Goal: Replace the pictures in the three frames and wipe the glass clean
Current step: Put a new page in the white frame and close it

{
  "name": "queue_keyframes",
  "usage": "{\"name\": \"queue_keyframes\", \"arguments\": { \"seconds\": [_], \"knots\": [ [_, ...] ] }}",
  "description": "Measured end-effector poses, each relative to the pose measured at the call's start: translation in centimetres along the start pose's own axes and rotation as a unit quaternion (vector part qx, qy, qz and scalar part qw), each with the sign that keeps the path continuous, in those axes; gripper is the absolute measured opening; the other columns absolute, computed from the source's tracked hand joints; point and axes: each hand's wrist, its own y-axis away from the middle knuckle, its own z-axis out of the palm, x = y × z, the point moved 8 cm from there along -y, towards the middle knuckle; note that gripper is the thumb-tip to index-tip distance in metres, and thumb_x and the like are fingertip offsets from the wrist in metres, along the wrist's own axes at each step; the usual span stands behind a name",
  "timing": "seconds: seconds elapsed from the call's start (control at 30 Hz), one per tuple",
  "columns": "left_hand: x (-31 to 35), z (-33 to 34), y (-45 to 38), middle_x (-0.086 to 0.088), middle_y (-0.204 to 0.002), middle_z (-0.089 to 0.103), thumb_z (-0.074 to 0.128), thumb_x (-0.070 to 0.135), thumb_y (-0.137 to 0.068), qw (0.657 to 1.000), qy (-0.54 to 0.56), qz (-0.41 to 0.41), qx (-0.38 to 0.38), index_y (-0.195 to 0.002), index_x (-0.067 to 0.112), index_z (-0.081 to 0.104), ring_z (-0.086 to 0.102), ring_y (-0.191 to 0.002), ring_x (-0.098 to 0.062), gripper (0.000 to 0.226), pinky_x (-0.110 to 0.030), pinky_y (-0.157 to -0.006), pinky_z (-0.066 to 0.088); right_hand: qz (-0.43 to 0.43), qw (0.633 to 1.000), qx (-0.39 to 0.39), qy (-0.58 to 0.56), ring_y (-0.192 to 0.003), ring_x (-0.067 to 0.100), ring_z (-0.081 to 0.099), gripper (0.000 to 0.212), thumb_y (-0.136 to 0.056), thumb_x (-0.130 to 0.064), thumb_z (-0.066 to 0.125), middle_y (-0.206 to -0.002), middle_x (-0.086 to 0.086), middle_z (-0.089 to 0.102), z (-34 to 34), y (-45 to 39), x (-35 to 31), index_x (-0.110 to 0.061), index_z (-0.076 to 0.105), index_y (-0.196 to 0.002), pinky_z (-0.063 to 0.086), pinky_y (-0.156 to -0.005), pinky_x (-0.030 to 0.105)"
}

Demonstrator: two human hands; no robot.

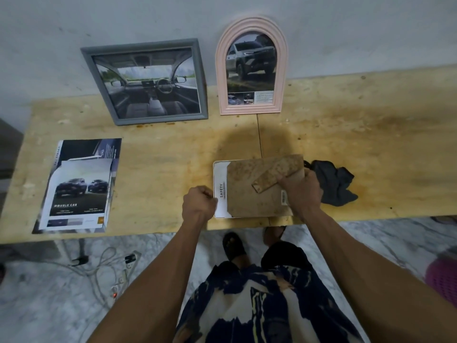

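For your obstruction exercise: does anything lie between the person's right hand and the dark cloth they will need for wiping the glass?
Nothing visible does. The dark cloth lies on the table directly beside the right hand, but that hand's grip is on the brown backing board.

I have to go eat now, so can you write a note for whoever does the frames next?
Left hand: pinching the left edge of the printed page in the third frame, which lies face down near the table's front edge.
Right hand: holding the brown backing board and its stand on top of that page.
Grey frame and pink arched frame lean against the wall, each with a car picture in.
Spare brochure pages lie on the left; dark cloth on the right.
Left: close the third frame; wiping can't be judged.
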Motion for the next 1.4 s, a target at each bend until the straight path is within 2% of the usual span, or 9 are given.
{"name": "queue_keyframes", "arguments": {
  "seconds": [0.2,0.47,0.63,0.77,0.9,1.1,1.27,1.33,1.4],
  "knots": [
    [-0.1,0.1,-0.3,-0.001,-0.097,0.075,0.077,0.016,-0.079,1.000,0.013,-0.012,0.012,-0.082,0.022,0.072,0.069,-0.092,-0.024,0.008,-0.028,-0.082,0.053,-0.001,0.998,0.001,0.060,-0.116,0.039,0.051,0.085,-0.080,-0.061,0.068,-0.132,0.018,0.048,1.5,0.3,-0.3,-0.009,0.040,-0.139,0.047,-0.094,0.050],
    [-0.4,0.1,-0.2,0.003,-0.097,0.073,0.071,0.009,-0.079,0.999,0.035,-0.021,0.022,-0.076,0.021,0.070,0.069,-0.092,-0.025,0.013,-0.028,-0.084,0.054,0.002,0.995,-0.029,0.100,-0.125,0.042,0.043,0.085,-0.084,-0.060,0.063,-0.137,0.022,0.045,2.3,0.1,-0.5,-0.008,0.034,-0.144,0.041,-0.098,0.048],
    [-0.1,0.3,-0.4,-0.006,-0.095,0.075,0.067,0.006,-0.079,0.999,0.023,-0.007,0.026,-0.081,0.015,0.074,0.070,-0.088,-0.031,0.012,-0.036,-0.081,0.058,-0.002,0.992,-0.039,0.117,-0.125,0.045,0.040,0.078,-0.088,-0.055,0.060,-0.139,0.026,0.037,2.7,0.3,-0.7,-0.013,0.029,-0.146,0.037,-0.101,0.046],
    [0.3,0.3,-0.2,-0.008,-0.093,0.073,0.065,0.006,-0.082,0.999,0.023,-0.003,0.030,-0.085,0.010,0.075,0.067,-0.087,-0.029,0.011,-0.031,-0.078,0.055,-0.026,0.987,-0.050,0.150,-0.122,0.045,0.039,0.066,-0.093,-0.054,0.049,-0.135,0.029,0.041,3.1,0.3,-1.0,-0.009,0.034,-0.139,0.032,-0.102,0.048],
    [0.5,0.4,0.0,-0.004,-0.085,0.073,0.070,0.015,-0.079,0.999,0.019,-0.007,0.031,-0.070,0.014,0.070,0.068,-0.084,-0.027,0.009,-0.032,-0.075,0.057,-0.020,0.980,-0.088,0.177,-0.132,0.042,0.030,0.065,-0.095,-0.056,0.042,-0.140,0.028,0.039,3.8,-0.3,-0.9,-0.009,0.035,-0.139,0.025,-0.108,0.048],
    [0.7,0.5,-0.1,-0.005,-0.075,0.071,0.073,0.020,-0.071,0.999,0.000,-0.014,0.030,-0.066,0.012,0.069,0.068,-0.074,-0.027,0.010,-0.032,-0.066,0.058,-0.004,0.970,-0.147,0.195,-0.144,0.043,0.013,0.080,-0.094,-0.063,0.040,-0.154,0.027,0.014,4.1,0.0,-0.7,-0.018,0.012,-0.154,0.015,-0.116,0.048],
    [0.3,0.9,-0.4,-0.006,-0.077,0.073,0.084,0.025,-0.071,1.000,-0.023,-0.011,0.018,-0.073,0.009,0.071,0.070,-0.075,-0.024,0.021,-0.035,-0.069,0.060,-0.020,0.948,-0.209,0.237,-0.147,0.044,-0.002,0.100,-0.089,-0.071,0.045,-0.160,0.021,-0.009,4.0,0.7,-0.2,-0.022,-0.013,-0.155,0.010,-0.117,0.053],
    [0.3,0.9,-0.5,-0.006,-0.075,0.073,0.085,0.024,-0.070,1.000,-0.025,-0.002,0.015,-0.071,0.009,0.070,0.071,-0.073,-0.024,0.021,-0.039,-0.071,0.061,-0.020,0.940,-0.236,0.247,-0.147,0.044,-0.003,0.100,-0.092,-0.063,0.047,-0.160,0.022,-0.013,4.0,0.4,-0.1,-0.020,-0.019,-0.154,0.011,-0.118,0.052],
    [0.6,1.1,-0.5,-0.007,-0.075,0.073,0.085,0.025,-0.071,0.999,-0.033,0.008,0.006,-0.071,0.009,0.068,0.071,-0.075,-0.024,0.023,-0.039,-0.071,0.061,-0.028,0.936,-0.254,0.244,-0.145,0.046,0.011,0.097,-0.095,-0.050,0.051,-0.159,0.025,-0.004,3.9,0.2,-0.3,-0.015,-0.017,-0.154,0.024,-0.116,0.049]
  ]
}}
